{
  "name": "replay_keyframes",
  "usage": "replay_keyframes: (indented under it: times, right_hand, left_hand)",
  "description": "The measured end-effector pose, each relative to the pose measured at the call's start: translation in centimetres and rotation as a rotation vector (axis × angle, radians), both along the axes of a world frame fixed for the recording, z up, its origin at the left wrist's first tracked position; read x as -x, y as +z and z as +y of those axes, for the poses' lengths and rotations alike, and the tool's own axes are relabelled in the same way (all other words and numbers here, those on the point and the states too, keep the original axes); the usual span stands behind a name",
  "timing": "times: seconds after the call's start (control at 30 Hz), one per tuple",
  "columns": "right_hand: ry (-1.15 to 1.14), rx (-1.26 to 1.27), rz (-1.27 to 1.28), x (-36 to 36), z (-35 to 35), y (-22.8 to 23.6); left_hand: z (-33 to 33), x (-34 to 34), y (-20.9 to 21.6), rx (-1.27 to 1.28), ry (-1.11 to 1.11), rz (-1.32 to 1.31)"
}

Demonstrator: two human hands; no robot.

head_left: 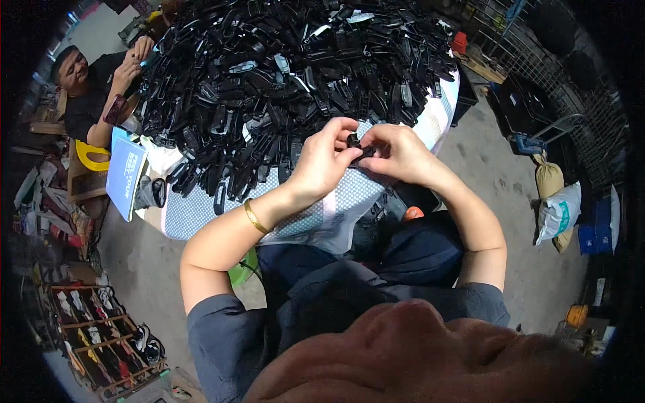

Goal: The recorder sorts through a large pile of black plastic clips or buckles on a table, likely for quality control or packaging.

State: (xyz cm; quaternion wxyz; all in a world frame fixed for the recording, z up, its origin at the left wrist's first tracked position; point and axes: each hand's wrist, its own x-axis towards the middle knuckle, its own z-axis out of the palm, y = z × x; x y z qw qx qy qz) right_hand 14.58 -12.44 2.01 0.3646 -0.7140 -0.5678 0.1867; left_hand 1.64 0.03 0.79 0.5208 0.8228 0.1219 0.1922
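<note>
Between my two hands, over the near edge of the table, is a small black plastic piece [354, 140], partly hidden by my fingers. My left hand [321, 160] pinches it from the left with thumb and forefinger; a gold bangle [254, 215] circles that wrist. From the right, my right hand [398, 156] closes thumb and fingers on the same piece, or on a dark part joined to it; I cannot tell which. Just beyond both hands lies a big heap of black plastic parts [269, 80], long and narrow, with a few grey ones among them.
A patterned cloth [269, 201] covers the table. Left of the heap are a blue box [126, 176] and a co-worker [87, 101] with both hands raised. Sacks [559, 211] and a dark case [524, 101] stand on the right floor; a rack [101, 336] stands lower left.
</note>
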Motion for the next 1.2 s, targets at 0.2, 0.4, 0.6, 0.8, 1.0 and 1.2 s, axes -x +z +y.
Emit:
replay_keyframes:
  times: [0.2, 0.4, 0.6, 0.8, 1.0, 1.2]
  right_hand:
    - [-0.034, -0.234, 0.715, -0.1, 0.8, -1.8]
    - [-0.087, -0.307, 0.608, 1.4, 0.6, -1.3]
    - [-0.057, -0.482, 0.426, 1.5, 0.6, -0.7]
    - [-0.044, -0.350, 0.431, 1.4, 0.2, 0.6]
    - [-0.116, -0.457, 0.464, 1.2, 0.6, 0.1]
    - [-0.146, -0.519, 0.243, 1.2, 0.7, -0.7]
  left_hand:
    - [0.8, -0.3, 0.4, 0.382, 0.009, -0.185]
    - [1.5, 0.1, 0.7, 0.495, 0.011, -0.278]
    - [1.1, -0.1, 0.8, 0.693, -0.023, -0.406]
    - [1.3, -0.3, 1.3, 0.802, 0.018, -0.464]
    - [1.1, -0.3, 0.8, 0.385, -0.096, -0.321]
    - [1.1, 0.0, 1.3, 0.328, -0.024, -0.232]
